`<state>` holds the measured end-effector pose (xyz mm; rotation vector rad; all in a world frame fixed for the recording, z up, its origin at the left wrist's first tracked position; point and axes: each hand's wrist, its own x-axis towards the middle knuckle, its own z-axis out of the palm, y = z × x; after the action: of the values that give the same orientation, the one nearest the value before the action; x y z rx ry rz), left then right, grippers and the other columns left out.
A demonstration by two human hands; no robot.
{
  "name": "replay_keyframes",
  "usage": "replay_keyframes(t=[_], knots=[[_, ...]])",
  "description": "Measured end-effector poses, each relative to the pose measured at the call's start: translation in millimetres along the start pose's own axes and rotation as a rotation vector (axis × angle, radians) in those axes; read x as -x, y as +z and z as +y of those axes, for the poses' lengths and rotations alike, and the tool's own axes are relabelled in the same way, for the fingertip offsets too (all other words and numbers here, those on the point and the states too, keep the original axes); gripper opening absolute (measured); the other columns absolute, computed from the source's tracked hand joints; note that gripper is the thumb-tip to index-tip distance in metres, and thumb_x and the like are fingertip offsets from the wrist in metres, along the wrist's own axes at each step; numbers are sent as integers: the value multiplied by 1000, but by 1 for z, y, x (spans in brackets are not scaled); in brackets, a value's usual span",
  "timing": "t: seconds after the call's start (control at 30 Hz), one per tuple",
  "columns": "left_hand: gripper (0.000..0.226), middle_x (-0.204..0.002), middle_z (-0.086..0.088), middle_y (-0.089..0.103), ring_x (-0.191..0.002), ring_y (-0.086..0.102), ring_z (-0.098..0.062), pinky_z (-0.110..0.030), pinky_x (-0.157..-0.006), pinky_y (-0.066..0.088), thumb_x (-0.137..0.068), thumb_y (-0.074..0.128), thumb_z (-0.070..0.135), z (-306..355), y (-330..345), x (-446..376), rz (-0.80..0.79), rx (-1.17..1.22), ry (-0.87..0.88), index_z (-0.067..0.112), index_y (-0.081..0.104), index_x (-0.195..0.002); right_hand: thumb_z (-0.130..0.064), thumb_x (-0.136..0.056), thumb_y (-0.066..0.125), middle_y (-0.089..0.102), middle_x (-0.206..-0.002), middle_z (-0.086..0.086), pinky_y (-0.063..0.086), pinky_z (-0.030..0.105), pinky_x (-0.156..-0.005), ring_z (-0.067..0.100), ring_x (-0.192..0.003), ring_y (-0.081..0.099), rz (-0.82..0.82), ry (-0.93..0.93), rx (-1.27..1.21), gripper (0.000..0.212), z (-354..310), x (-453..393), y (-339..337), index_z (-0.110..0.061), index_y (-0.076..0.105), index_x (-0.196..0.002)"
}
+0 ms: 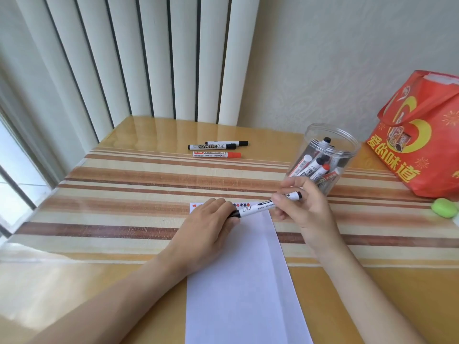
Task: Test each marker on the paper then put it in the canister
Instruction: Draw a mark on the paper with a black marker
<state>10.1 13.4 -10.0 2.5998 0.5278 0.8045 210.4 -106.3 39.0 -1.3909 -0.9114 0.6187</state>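
Note:
A white sheet of paper [243, 276] lies lengthwise in front of me, with small red and black marks along its far edge. Just above that edge a black whiteboard marker [263, 207] is held level between both hands. My left hand [211, 219] grips its black cap end; my right hand [300, 209] pinches the barrel near the tail. A clear plastic canister [323, 157] with several markers inside stands just beyond my right hand. Farther back on the table lie two black markers [213, 146] and a red marker [216, 154].
The table has a striped mat [124, 194] under a clear glossy cover. A red gift bag [422, 135] stands at the right edge, with a green object [444, 207] beside it. Vertical blinds [149, 58] hang behind the table, and a window is at the left.

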Motion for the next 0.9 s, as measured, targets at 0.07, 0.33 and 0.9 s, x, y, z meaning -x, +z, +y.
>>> replay_keyframes(t=[0.07, 0.33, 0.9], knots=[[31, -91, 8, 51, -83, 47, -19, -30, -73, 36, -109, 32, 37, 1, -1, -1, 5, -14, 0, 19, 55, -98, -13, -91, 77, 72, -90, -8, 57, 40, -79, 16, -83, 68, -55, -233, 428, 11, 2, -1, -10, -20, 70, -94], [20, -85, 8, 49, -76, 43, -17, -30, -67, 33, -107, 40, 27, 5, 1, 0, 27, -110, 89, 19, 54, -95, -41, -102, 49, 62, -83, -4, 49, 33, -59, 23, -75, 65, -236, -723, 1180, 29, 20, 17, 25, -20, 69, -100], [19, -92, 5, 53, -84, 51, -21, -36, -71, 43, -102, 46, 28, -12, -19, -5, 223, -150, -63, 17, 62, -102, -51, -106, 35, 55, -66, -12, 45, 39, -50, 26, -64, 56, -140, -524, 1048, 30, 12, 17, 4, -27, 52, -99]])
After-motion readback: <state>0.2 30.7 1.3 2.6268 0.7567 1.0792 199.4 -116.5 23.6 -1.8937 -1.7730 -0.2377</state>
